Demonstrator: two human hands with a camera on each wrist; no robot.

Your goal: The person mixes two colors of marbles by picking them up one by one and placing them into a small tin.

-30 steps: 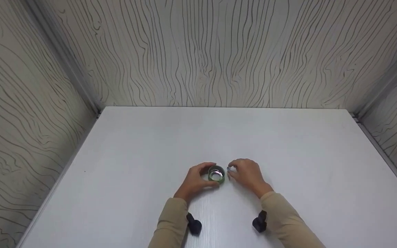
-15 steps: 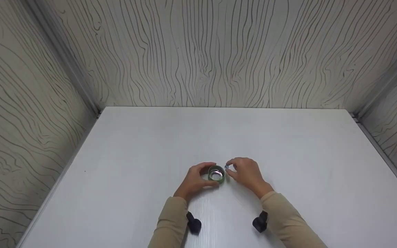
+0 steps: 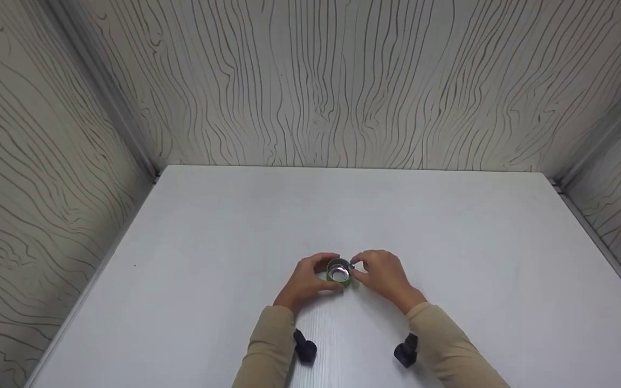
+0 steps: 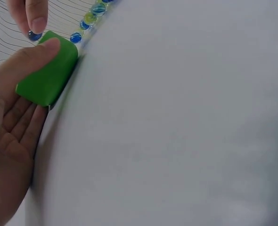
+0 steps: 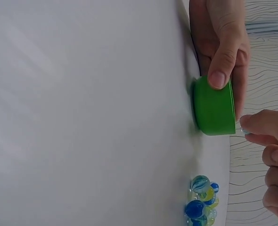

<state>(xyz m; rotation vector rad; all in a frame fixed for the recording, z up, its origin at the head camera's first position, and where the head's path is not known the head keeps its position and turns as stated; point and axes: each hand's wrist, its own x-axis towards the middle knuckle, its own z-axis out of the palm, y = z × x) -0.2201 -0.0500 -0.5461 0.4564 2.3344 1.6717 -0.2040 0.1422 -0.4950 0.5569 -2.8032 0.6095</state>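
My left hand [image 3: 302,280] holds a small green cup [image 4: 54,75] upright on the table, thumb on the near side and fingers on the far side. The cup's silvery inside [image 3: 339,274] shows from above; no marble can be made out in it. At the cup's right edge, my right hand [image 3: 383,272] pinches a glass marble [image 4: 34,36] between thumb and fingertips. In the right wrist view that marble [image 5: 245,131] is mostly covered by the fingers, just beyond the rim of the cup.
Several blue, yellow-green and clear marbles [image 5: 195,209] lie grouped on the white table [image 3: 235,226] near the cup in both wrist views. They cannot be made out from the head. Wood-grain panels [image 3: 310,86] enclose the table at the back and sides.
My right hand has moved slightly left, bringing the marble from beside the cup to its rim. The left hand and the cup have stayed in place.
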